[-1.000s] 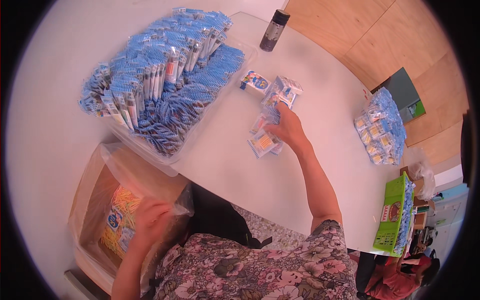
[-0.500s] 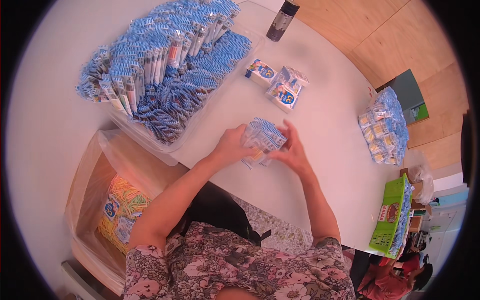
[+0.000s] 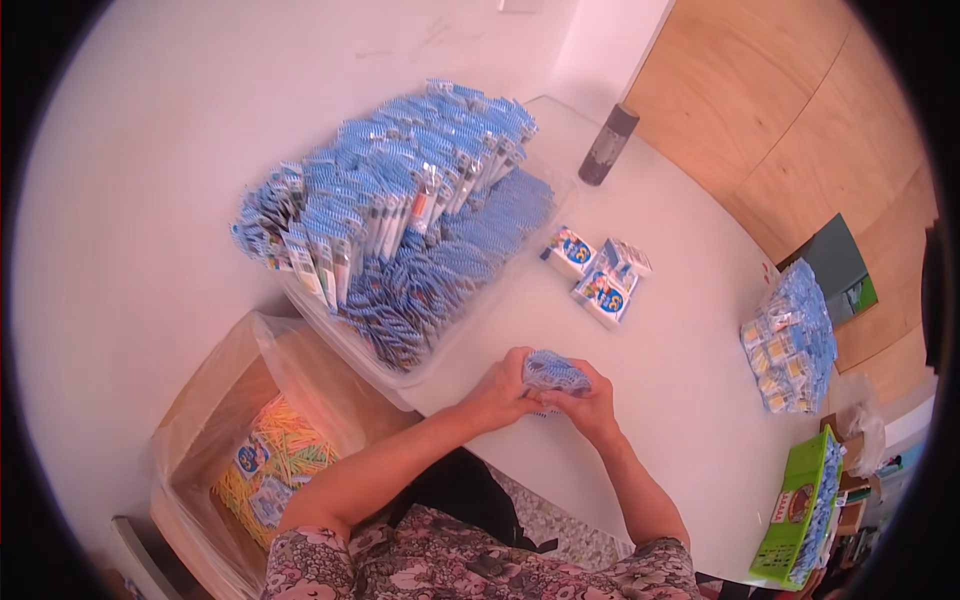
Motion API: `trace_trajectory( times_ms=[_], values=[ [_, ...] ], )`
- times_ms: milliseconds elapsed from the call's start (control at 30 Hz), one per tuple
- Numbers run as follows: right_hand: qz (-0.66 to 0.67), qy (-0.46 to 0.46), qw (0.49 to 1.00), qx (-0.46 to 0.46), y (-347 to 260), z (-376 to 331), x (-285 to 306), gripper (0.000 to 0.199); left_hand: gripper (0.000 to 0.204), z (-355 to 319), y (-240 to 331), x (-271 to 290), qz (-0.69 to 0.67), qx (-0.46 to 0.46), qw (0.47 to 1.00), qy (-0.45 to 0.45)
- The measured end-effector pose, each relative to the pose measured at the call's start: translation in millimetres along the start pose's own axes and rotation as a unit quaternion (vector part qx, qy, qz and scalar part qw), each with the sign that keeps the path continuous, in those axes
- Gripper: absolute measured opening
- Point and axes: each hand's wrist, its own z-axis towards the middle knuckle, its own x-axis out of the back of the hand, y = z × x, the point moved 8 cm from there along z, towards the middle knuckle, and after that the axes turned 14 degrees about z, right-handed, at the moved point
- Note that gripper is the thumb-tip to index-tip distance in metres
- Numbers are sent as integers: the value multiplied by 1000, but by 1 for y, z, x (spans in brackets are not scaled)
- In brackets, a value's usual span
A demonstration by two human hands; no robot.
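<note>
My left hand (image 3: 503,393) and my right hand (image 3: 594,405) are closed together around a bundle of clear plastic packets (image 3: 553,370) with blue striped edges. One hand grips each side of the bundle, just above the white table (image 3: 670,450). What is inside the packets cannot be made out now. Left of and beyond my hands, a clear plastic tub (image 3: 345,352) is heaped with similar blue-striped packets (image 3: 400,215). Past my hands lie several small white and blue boxes (image 3: 604,296), close together.
A dark cylindrical bottle (image 3: 608,146) stands at the table's far edge. Stacked packets (image 3: 790,345) sit at the right, nearer a green basket (image 3: 785,500) of packets. Below the tub, a plastic-lined carton (image 3: 185,450) holds colourful thin sticks (image 3: 290,440).
My hands have come closer together, and the loosely spread packets are now a compact bundle between them. The whole view has shifted, so the tub and boxes appear lower and further right.
</note>
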Motion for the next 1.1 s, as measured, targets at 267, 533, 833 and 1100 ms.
trace_trajectory(
  times_ms=[267,533,833,1100],
  values=[
    [-94,-85,990,-59,-5,23,-28,46,106,-1,-16,4,35,-28,999,-23],
    [32,38,997,-64,-6,8,-2,38,83,-65,35,67,58,1,992,112],
    [-27,42,997,-62,-9,0,-9,30,31,35,30,249,532,-160,817,155],
    [-84,36,990,-107,-10,2,1,29,46,64,-6,273,521,-186,829,80]
  ],
)
